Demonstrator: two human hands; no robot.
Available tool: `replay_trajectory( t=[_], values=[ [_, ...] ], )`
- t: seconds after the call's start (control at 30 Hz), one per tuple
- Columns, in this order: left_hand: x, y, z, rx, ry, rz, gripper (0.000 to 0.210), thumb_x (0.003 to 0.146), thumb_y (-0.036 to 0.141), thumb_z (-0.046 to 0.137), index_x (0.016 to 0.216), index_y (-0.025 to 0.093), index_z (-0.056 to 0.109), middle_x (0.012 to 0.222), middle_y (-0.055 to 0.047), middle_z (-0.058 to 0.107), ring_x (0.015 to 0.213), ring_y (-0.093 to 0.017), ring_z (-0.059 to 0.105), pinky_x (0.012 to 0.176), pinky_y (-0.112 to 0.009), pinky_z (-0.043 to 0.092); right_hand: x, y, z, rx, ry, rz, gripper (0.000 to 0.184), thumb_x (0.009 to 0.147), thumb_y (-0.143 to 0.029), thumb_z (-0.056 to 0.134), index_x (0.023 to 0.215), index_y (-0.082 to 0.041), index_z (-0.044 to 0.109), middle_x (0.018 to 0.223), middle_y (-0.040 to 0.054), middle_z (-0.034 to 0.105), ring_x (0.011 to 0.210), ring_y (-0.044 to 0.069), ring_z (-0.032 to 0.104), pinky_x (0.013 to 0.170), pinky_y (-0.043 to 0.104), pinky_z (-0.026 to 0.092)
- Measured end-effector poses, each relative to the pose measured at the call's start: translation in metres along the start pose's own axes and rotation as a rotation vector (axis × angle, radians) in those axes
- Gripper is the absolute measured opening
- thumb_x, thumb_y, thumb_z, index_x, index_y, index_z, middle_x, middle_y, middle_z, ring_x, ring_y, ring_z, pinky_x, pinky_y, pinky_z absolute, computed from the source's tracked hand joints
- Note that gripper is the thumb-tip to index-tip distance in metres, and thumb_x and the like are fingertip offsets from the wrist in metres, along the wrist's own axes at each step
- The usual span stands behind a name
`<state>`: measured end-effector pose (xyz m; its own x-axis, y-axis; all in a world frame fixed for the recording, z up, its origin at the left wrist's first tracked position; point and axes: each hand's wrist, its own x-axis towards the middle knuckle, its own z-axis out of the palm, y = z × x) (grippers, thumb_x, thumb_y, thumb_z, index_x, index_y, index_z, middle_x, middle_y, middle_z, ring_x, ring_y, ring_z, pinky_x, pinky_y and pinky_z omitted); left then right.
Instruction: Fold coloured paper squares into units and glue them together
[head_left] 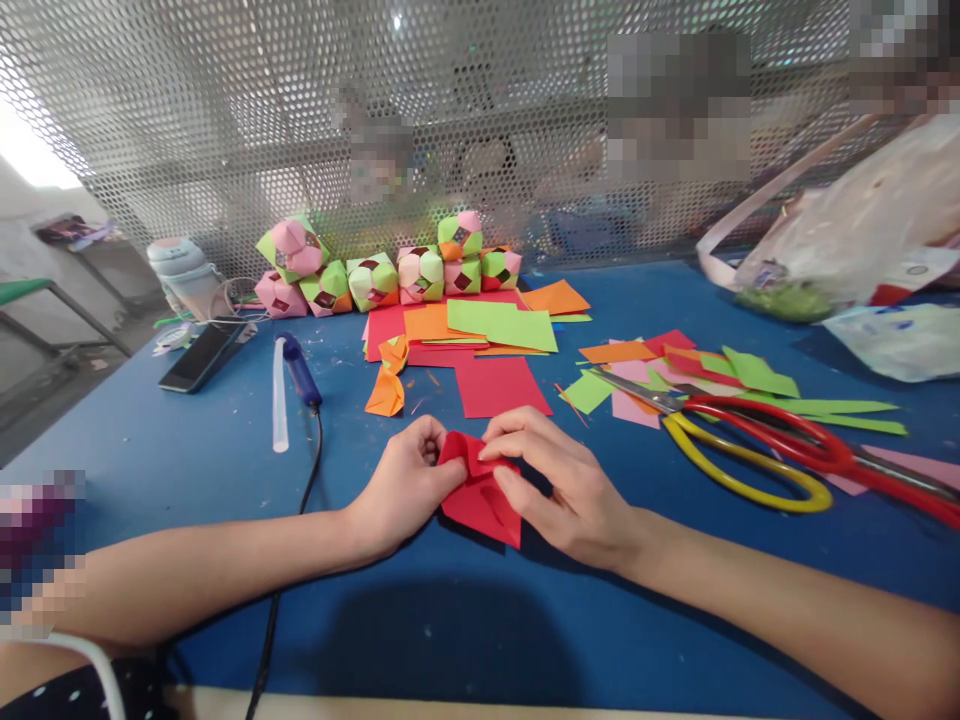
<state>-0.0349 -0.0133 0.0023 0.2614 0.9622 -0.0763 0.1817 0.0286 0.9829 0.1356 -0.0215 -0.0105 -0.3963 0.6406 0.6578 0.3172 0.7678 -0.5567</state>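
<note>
A small red sheet of paper [480, 505], partly folded, is held between my two hands just above the blue table. My left hand [409, 480] pinches its left side, the thumb lying over the front. On the other side, my right hand [559, 480] has its thumb and fingers on the upper right part, where a flap curls over. A flat red square [502, 387] lies just beyond my hands. Two folded orange paper pieces [387, 390] rest to its left. Behind them is a stack of red, orange and green sheets [502, 322].
Folded paper balls [373, 282] line the perforated metal screen [300, 130]. At left are a glue gun [300, 370] with its cord, a phone [201, 357] and a bottle [184, 275]. Scissors [712, 430] lie on paper scraps at right, near plastic bags [862, 230].
</note>
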Motion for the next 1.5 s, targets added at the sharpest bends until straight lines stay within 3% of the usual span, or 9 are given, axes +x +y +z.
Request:
replay_trajectory(
  t=[0.13, 0.27, 0.33, 0.4, 0.5, 0.63, 0.77, 1.23, 1.5],
  values=[
    [-0.0002, -0.0015, -0.0008, 0.057, -0.005, 0.051, 0.016, 0.069, 0.018, 0.057, 0.069, 0.018, 0.041, 0.062, 0.006, 0.045, 0.057, -0.008, 0.043, 0.052, -0.019, 0.034, 0.0033, -0.0021, -0.0027, 0.182, 0.018, 0.287, 0.015, 0.090, -0.025, 0.043, 0.082, -0.021, 0.055, 0.085, 0.0033, 0.057, 0.080, 0.015, 0.055, 0.074, 0.029, 0.045],
    [-0.0014, -0.0017, -0.0008, 0.112, -0.023, 0.089, 0.015, 0.071, 0.020, 0.057, 0.069, 0.018, 0.043, 0.063, 0.005, 0.045, 0.059, -0.009, 0.043, 0.053, -0.020, 0.035, 0.0079, 0.0022, 0.0008, 0.626, 0.095, 0.702, 0.032, 0.089, -0.044, 0.041, 0.082, -0.019, 0.058, 0.075, 0.0025, 0.059, 0.070, 0.015, 0.057, 0.063, 0.027, 0.046],
    [-0.0017, -0.0016, -0.0006, 0.140, -0.023, 0.098, 0.014, 0.072, 0.020, 0.056, 0.068, 0.018, 0.043, 0.063, 0.005, 0.045, 0.059, -0.009, 0.043, 0.053, -0.020, 0.034, 0.0098, 0.0043, 0.0034, 0.818, 0.097, 0.859, 0.031, 0.085, -0.046, 0.047, 0.079, -0.017, 0.057, 0.068, 0.0012, 0.058, 0.061, 0.014, 0.056, 0.058, 0.026, 0.045],
    [-0.0015, -0.0018, -0.0004, 0.160, -0.024, 0.102, 0.013, 0.072, 0.020, 0.055, 0.067, 0.018, 0.043, 0.063, 0.005, 0.045, 0.058, -0.008, 0.043, 0.053, -0.020, 0.034, 0.0104, 0.0054, 0.0050, 0.882, 0.066, 0.913, 0.024, 0.080, -0.040, 0.058, 0.075, -0.017, 0.057, 0.066, -0.0012, 0.056, 0.058, 0.011, 0.053, 0.055, 0.024, 0.043],
    [-0.0011, -0.0021, -0.0002, 0.175, -0.024, 0.104, 0.013, 0.072, 0.020, 0.054, 0.067, 0.018, 0.042, 0.062, 0.005, 0.045, 0.058, -0.008, 0.041, 0.052, -0.019, 0.033, 0.0095, 0.0063, 0.0046, 0.799, 0.004, 0.828, 0.019, 0.077, -0.035, 0.064, 0.074, -0.017, 0.058, 0.070, -0.0030, 0.056, 0.061, 0.009, 0.051, 0.058, 0.022, 0.041],
    [-0.0015, -0.0004, -0.0001, 0.186, -0.035, 0.087, 0.010, 0.070, 0.015, 0.051, 0.066, 0.017, 0.042, 0.061, 0.006, 0.044, 0.058, -0.008, 0.040, 0.051, -0.019, 0.032, 0.0085, 0.0057, 0.0002, 0.538, -0.113, 0.678, 0.019, 0.082, -0.037, 0.057, 0.080, -0.018, 0.061, 0.078, -0.0004, 0.061, 0.072, 0.012, 0.055, 0.067, 0.024, 0.044],
    [-0.0018, 0.0019, -0.0007, 0.183, -0.049, 0.062, 0.011, 0.069, 0.015, 0.051, 0.065, 0.017, 0.041, 0.059, 0.007, 0.040, 0.056, -0.007, 0.036, 0.050, -0.019, 0.030, 0.0081, 0.0026, -0.0030, 0.330, -0.159, 0.558, 0.019, 0.085, -0.034, 0.052, 0.081, -0.019, 0.062, 0.079, 0.0006, 0.064, 0.073, 0.013, 0.058, 0.067, 0.024, 0.046],
    [-0.0002, -0.0025, -0.0005, 0.166, -0.089, 0.044, 0.011, 0.068, 0.014, 0.052, 0.065, 0.017, 0.041, 0.060, 0.007, 0.040, 0.057, -0.006, 0.035, 0.050, -0.018, 0.029, 0.0049, 0.0007, 0.0034, 0.113, -0.063, 0.390, 0.016, 0.085, -0.022, 0.053, 0.070, -0.019, 0.058, 0.070, -0.0012, 0.059, 0.066, 0.011, 0.056, 0.063, 0.022, 0.043],
    [-0.0015, -0.0018, 0.0002, 0.019, -0.170, -0.001, 0.015, 0.067, 0.013, 0.055, 0.074, 0.017, 0.043, 0.063, 0.007, 0.044, 0.057, -0.006, 0.041, 0.052, -0.018, 0.032, 0.0026, 0.0021, 0.0019, 0.033, 0.003, 0.262, 0.014, 0.084, -0.016, 0.054, 0.071, -0.018, 0.057, 0.069, -0.0011, 0.058, 0.064, 0.010, 0.055, 0.062, 0.022, 0.043]
  ],
)
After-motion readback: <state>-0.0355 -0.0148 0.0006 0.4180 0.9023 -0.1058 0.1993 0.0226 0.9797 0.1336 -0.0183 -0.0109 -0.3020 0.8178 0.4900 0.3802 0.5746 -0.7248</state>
